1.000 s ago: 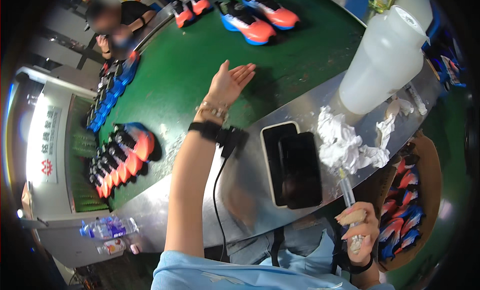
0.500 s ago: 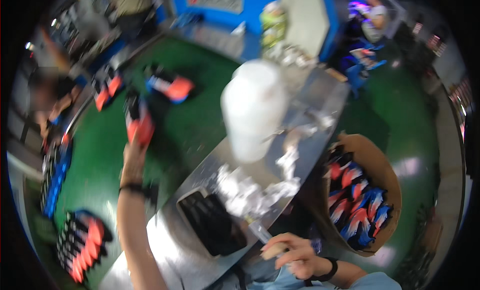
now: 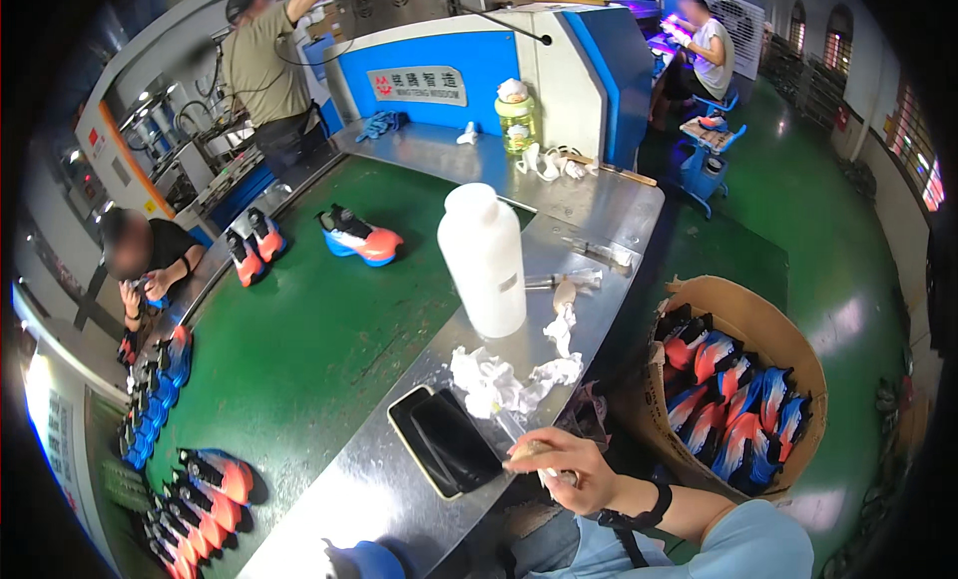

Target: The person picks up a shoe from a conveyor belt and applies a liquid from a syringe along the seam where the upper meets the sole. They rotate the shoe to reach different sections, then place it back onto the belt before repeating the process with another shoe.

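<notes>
syringe-like tube (image 3: 519, 434), thin and pale, is clamped in the right hand (image 3: 564, 469), whose fingers curl around its lower end so only the upper stretch shows; its tip points up and away toward the crumpled white tissue (image 3: 489, 379). it is too small and partly covered to say more about its make. the hand with the tube hangs at the near edge of the metal table (image 3: 329, 499), just right of the two dark phones (image 3: 444, 441) that lie flat side by side. the tissue lies just beyond the tube's tip, and behind it stands a tall white plastic bottle (image 3: 484, 260), upright. the left hand is out of sight, so its state cannot be told.

past the metal strip runs a green belt (image 3: 319, 349) carrying blue-and-orange shoes (image 3: 359, 238), with a row more at its near-left end (image 3: 205, 499). to the right, on the floor, a round brown bin (image 3: 788, 349) is filled with the same kind of shoes. other people work at the far side of the belt.
</notes>
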`<state>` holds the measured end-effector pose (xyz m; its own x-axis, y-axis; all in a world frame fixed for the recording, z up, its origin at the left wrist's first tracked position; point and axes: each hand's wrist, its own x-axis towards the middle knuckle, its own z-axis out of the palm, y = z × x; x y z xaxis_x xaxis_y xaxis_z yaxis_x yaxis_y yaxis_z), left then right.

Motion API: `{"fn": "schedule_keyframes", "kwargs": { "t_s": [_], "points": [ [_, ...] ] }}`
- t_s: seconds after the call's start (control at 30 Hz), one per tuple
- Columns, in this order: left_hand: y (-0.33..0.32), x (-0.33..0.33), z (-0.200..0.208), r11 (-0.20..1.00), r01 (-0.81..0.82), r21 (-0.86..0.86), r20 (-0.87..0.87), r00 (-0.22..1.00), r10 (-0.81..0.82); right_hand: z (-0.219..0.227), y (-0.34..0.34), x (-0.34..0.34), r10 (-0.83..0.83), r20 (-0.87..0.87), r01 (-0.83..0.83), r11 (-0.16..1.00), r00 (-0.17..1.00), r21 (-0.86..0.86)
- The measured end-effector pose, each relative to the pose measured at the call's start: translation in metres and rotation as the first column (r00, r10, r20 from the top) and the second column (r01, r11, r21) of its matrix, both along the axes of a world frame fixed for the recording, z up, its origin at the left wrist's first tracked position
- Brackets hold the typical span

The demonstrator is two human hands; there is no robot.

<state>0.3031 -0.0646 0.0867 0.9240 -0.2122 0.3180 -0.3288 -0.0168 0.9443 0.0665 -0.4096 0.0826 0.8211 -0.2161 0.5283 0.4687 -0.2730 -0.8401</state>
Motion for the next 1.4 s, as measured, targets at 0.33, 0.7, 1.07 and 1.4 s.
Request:
{"fn": "schedule_keyframes", "kwargs": {
  "t_s": [0.33,0.7,1.07,1.4],
  "points": [
    [0.062,-0.216,0.035,0.836,-0.548,0.030,-0.049,0.834,0.549,0.014,0.032,-0.003,0.129,-0.084,-0.122,0.989,0.988,0.084],
    [-0.014,-0.136,0.059,0.987,-0.091,0.131,0.626,0.780,-0.011,0.078,0.089,0.003,0.776,0.315,-0.765,0.308,0.546,0.566],
    [-0.018,-0.125,0.061,0.964,0.042,0.262,0.647,0.734,-0.208,0.084,0.113,0.014,0.684,0.306,-0.629,0.284,0.662,0.724],
    [-0.009,-0.107,0.054,0.955,-0.017,0.298,0.589,0.790,-0.170,0.067,0.113,0.028,0.640,0.095,-0.462,0.436,0.762,0.773]
  ]
}}
